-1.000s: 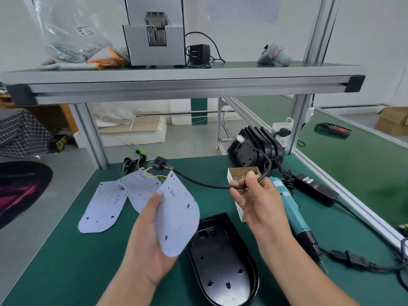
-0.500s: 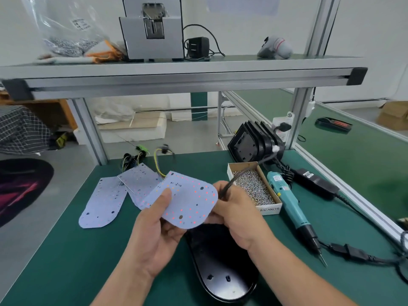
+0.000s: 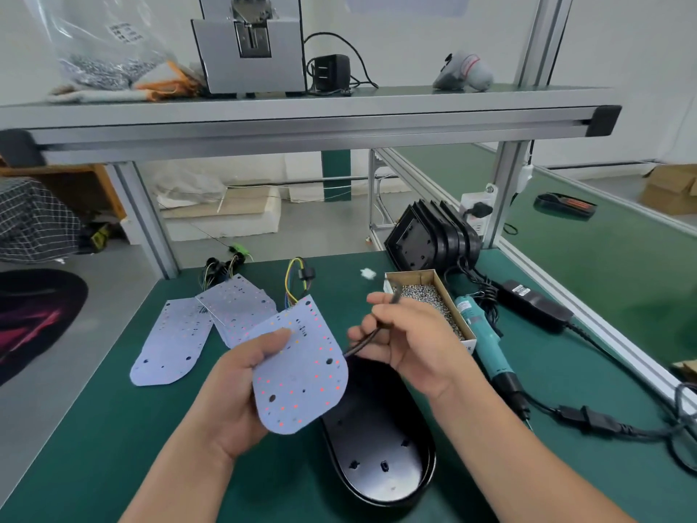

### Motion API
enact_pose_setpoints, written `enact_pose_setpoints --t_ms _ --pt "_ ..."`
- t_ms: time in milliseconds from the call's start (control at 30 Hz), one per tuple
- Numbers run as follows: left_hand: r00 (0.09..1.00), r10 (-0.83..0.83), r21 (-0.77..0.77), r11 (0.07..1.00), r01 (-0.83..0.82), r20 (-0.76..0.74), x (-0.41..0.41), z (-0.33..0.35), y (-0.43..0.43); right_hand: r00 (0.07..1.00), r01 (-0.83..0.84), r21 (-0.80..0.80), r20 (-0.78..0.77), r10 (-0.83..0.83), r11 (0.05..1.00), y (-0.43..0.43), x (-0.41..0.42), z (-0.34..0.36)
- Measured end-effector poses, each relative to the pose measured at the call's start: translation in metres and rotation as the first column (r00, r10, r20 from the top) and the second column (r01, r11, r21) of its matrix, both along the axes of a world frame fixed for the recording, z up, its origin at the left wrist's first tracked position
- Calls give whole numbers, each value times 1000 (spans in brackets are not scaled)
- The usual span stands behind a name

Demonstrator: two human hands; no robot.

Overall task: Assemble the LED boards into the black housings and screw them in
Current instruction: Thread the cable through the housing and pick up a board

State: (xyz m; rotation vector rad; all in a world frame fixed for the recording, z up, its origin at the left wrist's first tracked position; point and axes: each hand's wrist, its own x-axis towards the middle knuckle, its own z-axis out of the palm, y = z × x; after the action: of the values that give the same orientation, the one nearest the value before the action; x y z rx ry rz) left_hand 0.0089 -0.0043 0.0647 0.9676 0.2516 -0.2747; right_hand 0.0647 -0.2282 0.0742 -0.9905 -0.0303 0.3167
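My left hand (image 3: 234, 386) grips a white LED board (image 3: 301, 368) with red dots, holding it tilted above the near-left rim of an open black housing (image 3: 381, 443) that lies on the green mat. Coloured wires (image 3: 292, 281) leave the board's far end. My right hand (image 3: 411, 341) pinches the board's black cable (image 3: 367, 339), just right of the board and above the housing's far end. More LED boards (image 3: 171, 341) lie flat to the left. A stack of black housings (image 3: 430, 239) leans at the back right.
An open cardboard box of screws (image 3: 430, 296) sits right of my right hand. A teal electric screwdriver (image 3: 486, 341) lies beside it, with its black power adapter (image 3: 535, 303) and cord (image 3: 603, 424). An aluminium shelf frame (image 3: 301, 122) spans overhead; its posts stand at the mat's back.
The board has turned so its rounded end points toward me over the housing. My right hand rose and slid along the cable, now gripping it near the board.
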Motion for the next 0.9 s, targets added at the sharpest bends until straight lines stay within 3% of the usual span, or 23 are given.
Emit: enact_pose_setpoints --t_ms 133,233,300,333,400,500,667,900 --pt "1000 5 117 993 -3 -22 -6 9 16 989 141 16 -35 -141 990 -18 14 -2" --pt "997 68 107 992 -70 25 -9 16 34 944 325 -4 -53 -325 946 -41 28 -3" --pt "994 103 49 993 -105 36 -7 17 34 913 407 -106 15 -408 907 -54 33 -8" --pt "993 113 19 993 -114 17 -5 16 29 908 420 -228 96 -409 878 -57 33 -11" --pt "994 111 10 994 -110 -23 -2 8 13 914 397 -514 294 -278 760 -58 32 -15" --pt "986 147 43 989 -144 -75 4 -7 -10 870 378 -812 475 129 445 -56 26 -7" --pt "955 281 0 959 -282 -94 7 -22 -18 748 378 -909 413 520 177 -46 6 10" --pt "909 413 146 904 -402 -52 9 -29 -19 674 490 -870 341 656 -50 -15 -14 9"
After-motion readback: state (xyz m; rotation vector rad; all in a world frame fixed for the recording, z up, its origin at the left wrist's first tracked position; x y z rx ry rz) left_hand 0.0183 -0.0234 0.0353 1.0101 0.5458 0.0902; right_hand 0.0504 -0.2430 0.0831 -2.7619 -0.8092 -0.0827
